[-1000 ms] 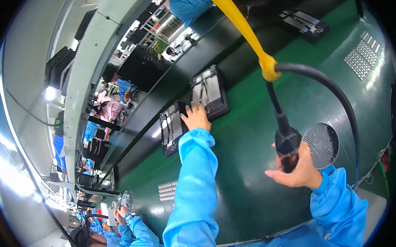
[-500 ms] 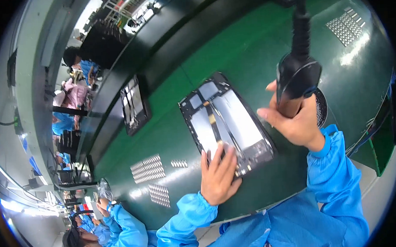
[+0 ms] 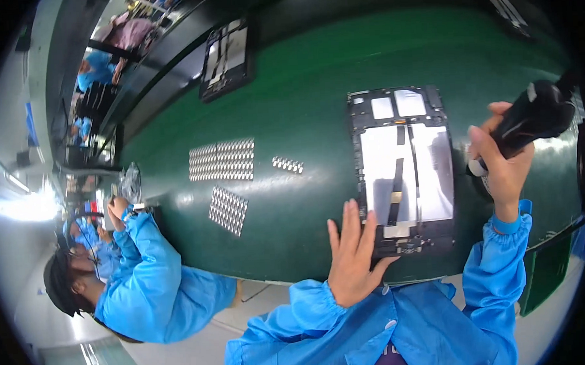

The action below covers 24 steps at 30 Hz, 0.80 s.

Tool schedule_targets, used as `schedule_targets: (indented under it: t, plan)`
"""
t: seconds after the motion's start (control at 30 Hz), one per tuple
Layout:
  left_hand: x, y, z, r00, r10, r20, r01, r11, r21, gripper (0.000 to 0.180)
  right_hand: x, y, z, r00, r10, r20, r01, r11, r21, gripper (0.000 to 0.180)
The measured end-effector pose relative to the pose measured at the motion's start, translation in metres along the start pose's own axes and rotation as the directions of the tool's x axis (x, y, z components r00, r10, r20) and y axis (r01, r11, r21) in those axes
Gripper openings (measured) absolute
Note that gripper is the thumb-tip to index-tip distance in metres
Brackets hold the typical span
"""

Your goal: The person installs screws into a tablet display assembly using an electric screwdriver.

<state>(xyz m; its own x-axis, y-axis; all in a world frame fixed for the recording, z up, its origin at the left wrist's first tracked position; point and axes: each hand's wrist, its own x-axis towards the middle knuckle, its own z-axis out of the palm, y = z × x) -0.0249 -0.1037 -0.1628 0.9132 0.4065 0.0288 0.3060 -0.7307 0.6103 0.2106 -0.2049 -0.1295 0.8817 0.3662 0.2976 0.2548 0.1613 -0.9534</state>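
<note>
A tablet's opened body [image 3: 434, 173], black-framed with silver panels and dark ribbon cables, lies on the green table before me. At its lower left edge rests my left hand [image 3: 355, 261], fingers spread, holding nothing. To the right of the tablet body, my right hand [image 3: 506, 166] is closed round a thick black handheld tool [image 3: 533, 118] with a dark cord at its far end. What kind of tool it is I cannot tell. A pale rounded piece [image 3: 478, 168] shows under my right fingers, beside a partly hidden round dark thing.
Sheets of small silver parts [image 3: 222, 161] lie left of the tablet, with a smaller sheet [image 3: 228, 210] and a short strip [image 3: 288, 164] nearby. Another opened tablet [image 3: 227, 58] stands at the far left edge. A co-worker in a blue sleeve [image 3: 143, 274] sits at the left.
The tablet body now lies straighter before me. My left hand has slid from its lower part to its left edge. My right hand, with the black tool, is farther right and the tool is tilted.
</note>
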Motion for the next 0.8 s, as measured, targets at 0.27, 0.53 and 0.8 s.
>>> schedule_targets:
  t: [0.27,0.53,0.8]
  plan:
    - [0.027,-0.044,-0.051,0.969,0.106,-0.225,-0.109,0.994,-0.001,0.052,-0.001,0.002,0.002,1.000,-0.022,0.005,0.022,0.999,-0.044,0.036]
    - [0.098,-0.123,-0.126,0.983,-0.163,-0.078,0.173,0.975,0.138,0.032,0.001,0.002,-0.001,0.999,-0.047,-0.006,0.047,0.999,-0.027,0.036]
    - [0.109,-0.118,-0.122,0.991,-0.133,0.024,0.131,0.990,0.060,0.025,0.002,0.002,0.000,0.999,-0.035,-0.007,0.035,0.999,-0.016,0.035]
